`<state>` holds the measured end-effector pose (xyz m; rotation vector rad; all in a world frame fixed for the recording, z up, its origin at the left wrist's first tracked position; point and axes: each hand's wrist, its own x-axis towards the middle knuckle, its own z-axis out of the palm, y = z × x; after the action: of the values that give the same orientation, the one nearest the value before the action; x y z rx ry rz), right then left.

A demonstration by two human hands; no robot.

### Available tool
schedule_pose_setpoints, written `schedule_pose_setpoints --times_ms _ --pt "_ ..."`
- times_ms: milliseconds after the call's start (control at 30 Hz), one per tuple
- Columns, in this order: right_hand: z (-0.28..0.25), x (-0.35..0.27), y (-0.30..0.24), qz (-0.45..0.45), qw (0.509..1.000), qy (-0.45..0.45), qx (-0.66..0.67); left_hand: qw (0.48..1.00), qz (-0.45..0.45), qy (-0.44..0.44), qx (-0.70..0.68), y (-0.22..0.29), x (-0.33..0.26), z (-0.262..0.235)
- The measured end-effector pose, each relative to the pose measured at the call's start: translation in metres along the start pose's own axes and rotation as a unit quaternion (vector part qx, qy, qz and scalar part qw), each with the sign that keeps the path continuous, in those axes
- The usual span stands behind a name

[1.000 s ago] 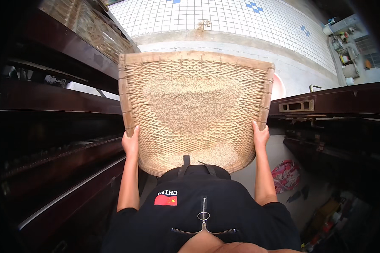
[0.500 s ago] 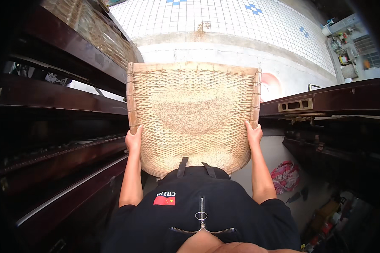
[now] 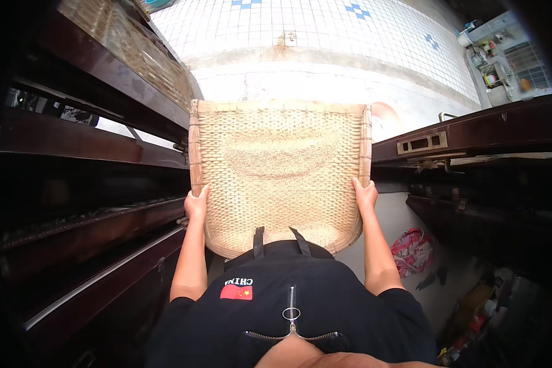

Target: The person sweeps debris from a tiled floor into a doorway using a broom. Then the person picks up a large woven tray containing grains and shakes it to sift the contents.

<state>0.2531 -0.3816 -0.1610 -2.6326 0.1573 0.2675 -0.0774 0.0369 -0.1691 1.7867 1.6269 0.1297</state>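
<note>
A wide woven winnowing basket [image 3: 227,214] stretches out in front of my waist, its rounded end close to my body and its straight far edge away from me. My left hand [image 3: 196,202] is closed around the left rim, thumb on the inner side. On the opposite rim my right hand [image 3: 365,196] grips in the same way. Small tan grains [image 3: 276,162] lie in a loose layer over the middle and far part of the weave. Their exact kind is too small to make out.
Dark wooden door panels [image 3: 92,144] flank me on the left; another dark door [image 3: 503,129] with a metal lock plate is on the right. Beyond lies a white-and-blue tiled floor [image 3: 313,27]. A pink basin [image 3: 384,119] sits behind the basket. Patterned cloth [image 3: 412,251] lies at lower right.
The basket's far edge has dropped and looks narrower. The grains have shifted into a more spread, rippled layer. Both hands keep their hold on the rims.
</note>
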Motion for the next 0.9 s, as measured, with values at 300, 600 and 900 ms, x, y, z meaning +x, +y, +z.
schedule_pose_setpoints --times_ms 300,600,900 --pt "-0.096 -0.056 -0.073 -0.092 0.969 0.091 0.212 0.953 0.017 -0.045 -0.298 0.026 -0.009 -0.023" --pt "-0.014 -0.019 -0.006 -0.013 0.999 0.01 0.051 0.998 0.001 -0.002 -0.056 0.01 -0.003 -0.011" --pt "-0.001 0.001 0.018 -0.052 0.962 0.045 0.266 0.97 0.138 0.023 -0.2 0.095 -0.039 -0.07"
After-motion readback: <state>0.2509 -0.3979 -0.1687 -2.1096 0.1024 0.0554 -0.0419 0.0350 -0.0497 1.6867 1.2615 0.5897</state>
